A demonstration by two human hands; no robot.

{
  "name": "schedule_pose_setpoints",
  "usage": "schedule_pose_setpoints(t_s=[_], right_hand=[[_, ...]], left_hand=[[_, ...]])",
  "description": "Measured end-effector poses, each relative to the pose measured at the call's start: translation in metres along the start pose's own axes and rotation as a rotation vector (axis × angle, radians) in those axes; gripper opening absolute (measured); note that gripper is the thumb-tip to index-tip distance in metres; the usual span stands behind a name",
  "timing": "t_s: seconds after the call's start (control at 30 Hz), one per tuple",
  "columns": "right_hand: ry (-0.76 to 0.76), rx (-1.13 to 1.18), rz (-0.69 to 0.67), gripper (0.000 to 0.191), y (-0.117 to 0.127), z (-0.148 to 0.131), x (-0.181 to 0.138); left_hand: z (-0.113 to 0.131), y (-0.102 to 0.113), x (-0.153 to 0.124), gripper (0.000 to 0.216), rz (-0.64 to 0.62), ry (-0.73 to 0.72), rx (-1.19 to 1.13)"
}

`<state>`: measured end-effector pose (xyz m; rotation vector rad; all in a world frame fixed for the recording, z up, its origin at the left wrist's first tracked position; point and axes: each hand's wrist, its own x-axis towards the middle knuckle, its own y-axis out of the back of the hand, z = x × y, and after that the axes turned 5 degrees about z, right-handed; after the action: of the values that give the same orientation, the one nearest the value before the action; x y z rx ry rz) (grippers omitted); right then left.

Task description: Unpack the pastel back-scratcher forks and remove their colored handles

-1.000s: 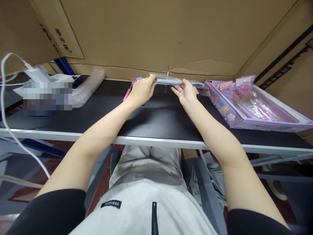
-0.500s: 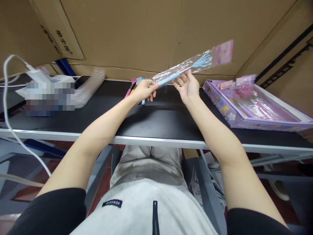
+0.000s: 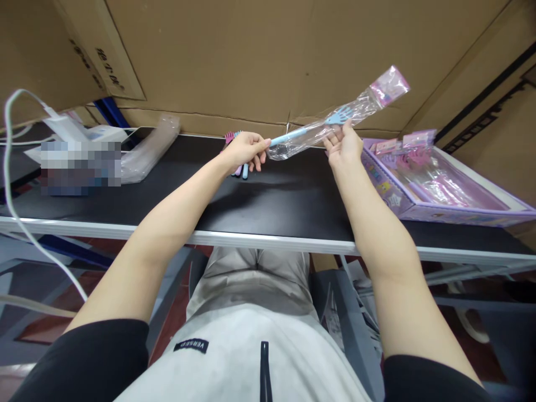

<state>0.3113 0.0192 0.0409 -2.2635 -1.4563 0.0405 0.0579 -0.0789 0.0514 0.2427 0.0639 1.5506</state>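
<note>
A light-blue back scratcher with a hand-shaped head slants up to the right above the table. My left hand pinches the end of its handle between thumb and fingers. Around its head is a clear plastic bag with a pink printed top; the bag sags below the handle, and I cannot tell whether the handle end lies inside it. Just under the scratcher's head, my right hand is closed on the bag, palm up. Several other back scratchers, with pink and blue heads, lie partly hidden behind my left hand.
To the right stands an open purple box containing bagged pink and purple scratchers. Flat clear bags lie at the left, beside a white device with a cable. Cardboard walls off the back of the black table.
My right hand has moved right and slightly down along the bag, closing near the scratcher's head. The bag's lower end now hangs below the handle; the left hand shifted slightly left.
</note>
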Motion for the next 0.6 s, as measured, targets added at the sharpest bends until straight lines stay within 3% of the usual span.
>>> schedule_pose_setpoints(t_s=[0.23,0.43,0.53,0.6], right_hand=[[-0.082,0.05,0.064,0.032,0.01,-0.008,0.006],[-0.112,0.256,0.284,0.03,0.02,-0.034,-0.001],[-0.066,0.435,0.406,0.033,0.033,-0.047,0.0],[-0.038,0.472,0.453,0.032,0.04,-0.051,0.004]], left_hand=[[0.001,0.008,-0.001,0.021,0.02,-0.064,0.036],[0.0,0.022,0.008,0.023,0.068,-0.136,0.1],[0.007,0.039,0.009,0.029,0.144,-0.185,0.141],[0.014,0.052,0.005,0.032,0.268,-0.204,0.21]])
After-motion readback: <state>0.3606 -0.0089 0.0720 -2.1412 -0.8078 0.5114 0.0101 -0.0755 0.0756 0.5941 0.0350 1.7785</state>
